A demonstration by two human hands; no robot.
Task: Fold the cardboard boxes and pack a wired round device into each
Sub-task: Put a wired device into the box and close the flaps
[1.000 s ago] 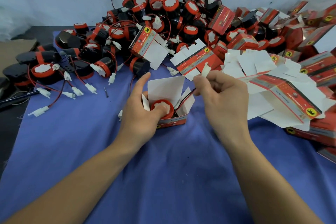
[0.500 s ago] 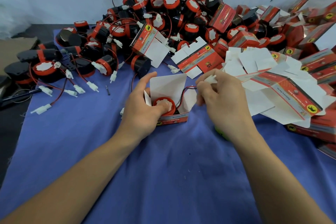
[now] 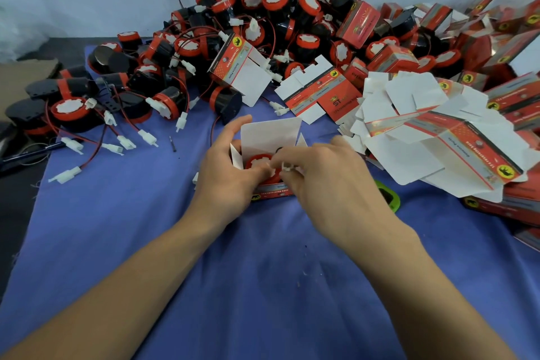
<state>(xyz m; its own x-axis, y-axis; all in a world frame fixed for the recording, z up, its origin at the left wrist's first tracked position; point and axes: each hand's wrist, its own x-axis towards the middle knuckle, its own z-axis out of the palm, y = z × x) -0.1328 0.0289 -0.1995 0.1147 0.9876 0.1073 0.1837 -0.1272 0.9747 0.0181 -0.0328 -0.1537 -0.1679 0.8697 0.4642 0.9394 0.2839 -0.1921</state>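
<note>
A small red cardboard box (image 3: 270, 137) stands open on the blue cloth, its white lid flap upright. A round red-and-black device (image 3: 257, 161) sits inside it. My left hand (image 3: 226, 178) grips the box's left side, thumb on the device. My right hand (image 3: 330, 184) is over the box's right half, pinching the device's white wire connector (image 3: 287, 167) between its fingertips at the box opening. The wire itself is mostly hidden by my fingers.
A big heap of round wired devices (image 3: 263, 9) fills the back. Flat unfolded boxes (image 3: 423, 131) lie at the right, packed red boxes (image 3: 514, 90) behind them. Loose white connectors (image 3: 125, 142) trail at the left. A green object (image 3: 387, 199) lies beside my right hand.
My right hand has moved left and down with the white connector, from beside the box to over its opening. My left hand has stayed on the box.
</note>
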